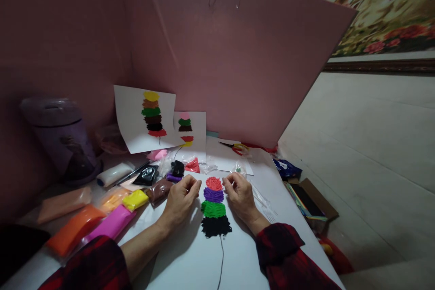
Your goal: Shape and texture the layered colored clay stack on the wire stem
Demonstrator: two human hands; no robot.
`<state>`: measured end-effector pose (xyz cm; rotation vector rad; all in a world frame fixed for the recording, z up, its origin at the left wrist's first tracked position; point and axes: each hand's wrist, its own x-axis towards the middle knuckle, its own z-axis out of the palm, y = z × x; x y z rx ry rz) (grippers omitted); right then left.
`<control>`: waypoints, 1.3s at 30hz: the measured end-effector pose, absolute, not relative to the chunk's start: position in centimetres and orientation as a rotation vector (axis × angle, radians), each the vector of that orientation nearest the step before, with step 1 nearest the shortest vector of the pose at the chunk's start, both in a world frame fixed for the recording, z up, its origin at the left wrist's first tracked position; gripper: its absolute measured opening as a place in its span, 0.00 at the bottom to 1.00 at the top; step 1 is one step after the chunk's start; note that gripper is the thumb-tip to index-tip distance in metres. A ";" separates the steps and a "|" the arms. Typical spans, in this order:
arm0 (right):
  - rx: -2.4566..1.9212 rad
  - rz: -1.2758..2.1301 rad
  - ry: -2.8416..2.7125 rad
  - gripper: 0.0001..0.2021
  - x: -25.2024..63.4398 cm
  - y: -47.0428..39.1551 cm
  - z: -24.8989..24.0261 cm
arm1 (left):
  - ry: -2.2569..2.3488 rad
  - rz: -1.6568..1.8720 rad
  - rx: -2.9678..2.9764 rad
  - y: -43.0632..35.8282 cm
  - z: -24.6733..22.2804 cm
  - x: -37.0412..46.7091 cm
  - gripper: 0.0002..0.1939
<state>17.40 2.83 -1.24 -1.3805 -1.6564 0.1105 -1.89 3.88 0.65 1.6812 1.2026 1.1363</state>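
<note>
Head view. A white sheet (190, 253) lies on the table in the lower centre of the frame, bearing a vertical stack of textured colour patches: a coral-red patch (214, 184) uppermost, then a purple patch (213, 195), a green patch (213, 209) and a black patch (216, 226), with a thin dark line (222, 260) running down from the lowest. The left hand (180, 199) is to the left of the stack and the right hand (240, 195) to its right, near the coral-red patch. The fingers of each are curled, with thumb and forefinger drawn together; whether either pinches anything small cannot be told.

Left of the left hand lie packets of coloured material: a brown packet (159, 191) nearest, a yellow packet (135, 200), a magenta packet (110, 223) and an orange packet (76, 230). Two sheets with similar stacks, a larger upright sheet (131, 120) and a smaller upright sheet (200, 132), stand at centre left before a pink panel (220, 54). Scissors (238, 147) with red and yellow handles lie beyond the right hand. A lidded purple container (63, 145) occupies the left of the frame; a framed picture (390, 22) hangs at upper right.
</note>
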 end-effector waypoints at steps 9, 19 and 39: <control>-1.391 0.101 -1.657 0.09 17.5 3.0 -1.5 | 1.138 1.214 1.681 4.0 1.5 -2.3 0.08; -1.309 0.008 -1.753 0.11 17.4 2.9 -1.6 | 1.138 1.409 1.859 3.9 5.0 -3.3 0.05; -1.239 -0.013 -1.765 0.07 17.2 2.7 -1.4 | 2.679 1.514 1.494 8.6 15.6 -18.5 0.40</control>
